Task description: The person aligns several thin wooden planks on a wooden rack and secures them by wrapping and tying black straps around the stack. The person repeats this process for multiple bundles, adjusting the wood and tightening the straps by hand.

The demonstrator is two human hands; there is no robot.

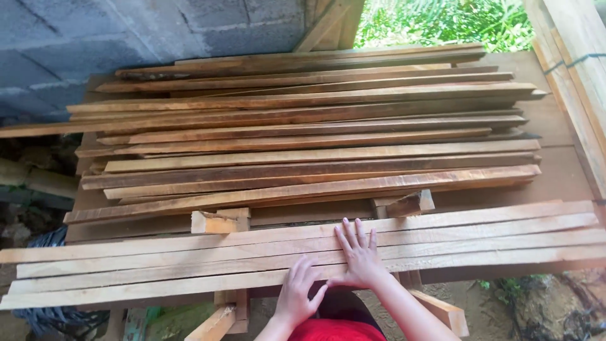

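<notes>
A grey block wall [126,31] closes the far left of the scene, and green foliage [442,22] shows through a gap at the far right. Below them a wooden table [555,183] carries a broad, loose stack of darker rough-sawn strips [303,132], running left to right and filling most of its top. Nearer, a separate row of paler strips [189,259], about five side by side, lies across the near edge of the table, their ends reaching past it on both sides. Between the two groups sit two short offcut blocks [218,222], one left of centre and one right of centre.

Both hands lie on the pale row. The right hand [358,252] is spread flat, fingers splayed, palm pressed on the middle strips. The left hand [298,292] rests just beside it with fingers spread over the nearest strip at the near edge; neither is pinching or gripping anything.

The step in hand looks like squaring or steadying the pale row: pressing the strips flat and snug against one another. Any next move calls for even downward pressure and a sideways push that keeps the strips edge to edge, since their overhanging ends could tip or slide if one is loaded alone.
</notes>
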